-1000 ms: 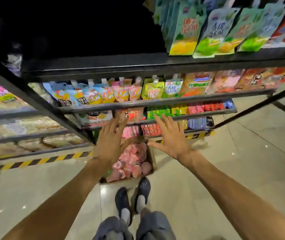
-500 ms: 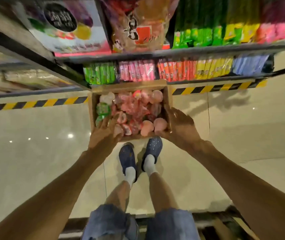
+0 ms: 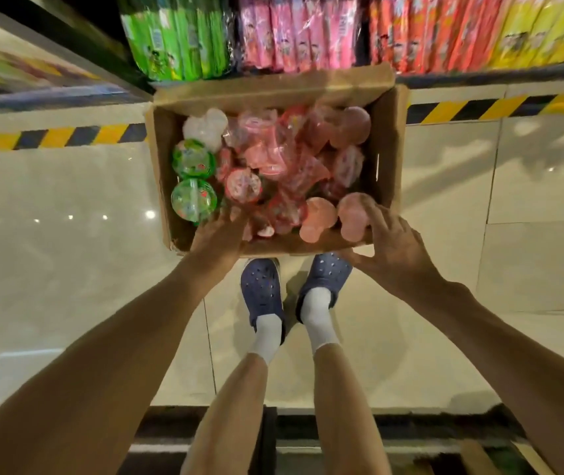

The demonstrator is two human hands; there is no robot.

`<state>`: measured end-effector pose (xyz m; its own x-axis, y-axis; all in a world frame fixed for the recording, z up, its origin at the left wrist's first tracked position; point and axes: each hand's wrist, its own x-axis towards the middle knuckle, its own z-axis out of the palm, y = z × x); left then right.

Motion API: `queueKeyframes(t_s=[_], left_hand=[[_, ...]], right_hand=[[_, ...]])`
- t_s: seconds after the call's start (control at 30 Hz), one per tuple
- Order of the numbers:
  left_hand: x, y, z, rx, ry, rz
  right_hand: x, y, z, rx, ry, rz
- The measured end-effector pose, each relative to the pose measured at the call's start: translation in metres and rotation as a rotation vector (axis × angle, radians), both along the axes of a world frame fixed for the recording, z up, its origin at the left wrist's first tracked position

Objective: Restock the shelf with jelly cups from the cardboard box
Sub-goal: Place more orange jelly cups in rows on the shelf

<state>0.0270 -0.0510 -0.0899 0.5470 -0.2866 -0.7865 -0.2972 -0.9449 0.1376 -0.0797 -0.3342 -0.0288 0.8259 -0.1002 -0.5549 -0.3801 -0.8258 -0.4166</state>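
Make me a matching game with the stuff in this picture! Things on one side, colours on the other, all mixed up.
Things:
1. cardboard box
2. two round jelly cups at the box's left side
3. shoes
4. floor tape

Colours:
A. dark blue
B. yellow and black stripes
C. brown
D. green

Pairs: 1-C, 2-D, 3-A, 4-B

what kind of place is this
Most likely a shop aisle: a shelf packed with snack packets, a cardboard box of jelly cups on the floor, and hazard-striped tape along the shelf base.
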Motion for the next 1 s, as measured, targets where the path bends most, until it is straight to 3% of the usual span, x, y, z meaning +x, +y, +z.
queueKeyframes(t_s=[0.1, 0.33, 0.57, 0.7, 0.83, 1.0], left_hand=[[0.005, -0.008, -0.017, 0.100, 0.039, -0.092], [0.005, -0.013, -0.028, 0.180, -0.074, -0.224], [-0.003, -0.004, -0.030, 0.147, -0.133, -0.104], [-0.003, 0.008, -0.013, -0.005, -0.090, 0.023], [-0.003, 0.021, 0.009, -0.246, -0.018, 0.276], [0.004, 0.023, 0.026, -0.394, -0.105, 0.275]], right_hand=[[-0.002, -0.002, -0.013, -0.010, 0.006, -0.023], [-0.002, -0.004, -0.030, -0.003, 0.065, -0.059], [0.004, 0.002, -0.030, -0.006, 0.118, -0.079], [0.010, 0.009, -0.022, -0.013, 0.154, -0.102], [0.017, 0.014, -0.017, -0.033, 0.189, -0.137], [0.031, 0.019, -0.028, -0.111, 0.245, -0.199]])
